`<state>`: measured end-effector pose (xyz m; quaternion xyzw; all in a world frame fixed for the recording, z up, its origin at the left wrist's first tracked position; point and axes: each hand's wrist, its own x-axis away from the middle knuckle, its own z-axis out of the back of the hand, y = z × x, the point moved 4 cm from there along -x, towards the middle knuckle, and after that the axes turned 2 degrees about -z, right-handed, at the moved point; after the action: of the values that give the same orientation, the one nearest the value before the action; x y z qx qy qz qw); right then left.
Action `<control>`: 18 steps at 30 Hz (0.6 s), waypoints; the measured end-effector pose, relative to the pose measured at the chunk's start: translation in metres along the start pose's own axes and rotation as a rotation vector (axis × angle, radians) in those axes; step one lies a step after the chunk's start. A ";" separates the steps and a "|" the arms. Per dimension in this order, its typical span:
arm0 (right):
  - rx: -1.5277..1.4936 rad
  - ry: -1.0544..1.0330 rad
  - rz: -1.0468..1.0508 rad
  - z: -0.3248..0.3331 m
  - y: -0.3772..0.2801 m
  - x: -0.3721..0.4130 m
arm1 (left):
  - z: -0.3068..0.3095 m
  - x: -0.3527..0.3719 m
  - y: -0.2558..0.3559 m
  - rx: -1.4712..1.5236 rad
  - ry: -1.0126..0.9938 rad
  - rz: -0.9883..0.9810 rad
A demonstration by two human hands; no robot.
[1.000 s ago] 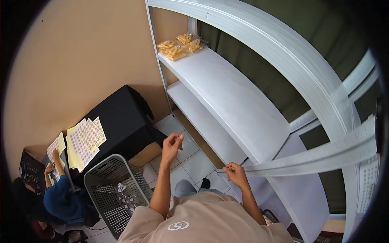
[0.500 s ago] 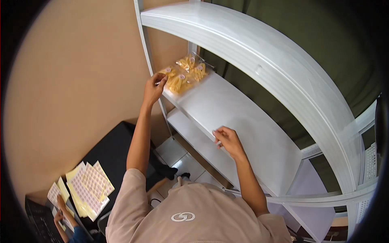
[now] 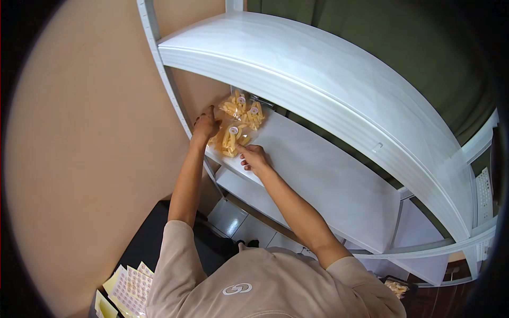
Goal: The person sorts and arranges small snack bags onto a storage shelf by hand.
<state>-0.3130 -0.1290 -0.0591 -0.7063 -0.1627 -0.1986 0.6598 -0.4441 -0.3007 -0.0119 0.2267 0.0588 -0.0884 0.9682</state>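
Clear bags of yellow stick-shaped snacks, each with a round sticker, lie together at the left end of the white shelf. My left hand [image 3: 207,126] is beside the group with its fingers apart, partly covering the leftmost bag. At the front bag [image 3: 230,142], my right hand [image 3: 254,159] touches the lower right side with its thumb stretched out and the other fingers loosely curled. Behind are a back bag [image 3: 233,106] and a right-hand bag [image 3: 255,116], touched by neither hand.
An upper shelf [image 3: 286,53] curves over the bags, and a white upright post [image 3: 172,93] stands to their left. A lower shelf [image 3: 249,196] lies beneath. Sticker sheets [image 3: 130,286] rest on a black surface at lower left. A container of yellowish food [image 3: 396,289] shows at lower right.
My right hand has moved left from the shelf's front edge to the front bag. My left hand has opened from a near-pinch beside the bags. The view has shifted; another person's hands at lower left are gone from it.
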 end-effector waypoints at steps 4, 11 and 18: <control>-0.172 -0.056 0.047 -0.004 -0.002 -0.001 | 0.005 -0.001 0.001 0.031 0.030 -0.004; -0.390 -0.186 0.110 0.011 -0.008 0.034 | 0.031 0.013 0.022 0.173 0.130 -0.053; -0.710 -0.326 0.221 0.086 0.016 0.109 | 0.058 0.060 0.047 0.521 0.360 -0.176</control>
<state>-0.2043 -0.0479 -0.0235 -0.9256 -0.1096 -0.0556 0.3580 -0.3722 -0.2941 0.0506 0.4727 0.2238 -0.1422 0.8404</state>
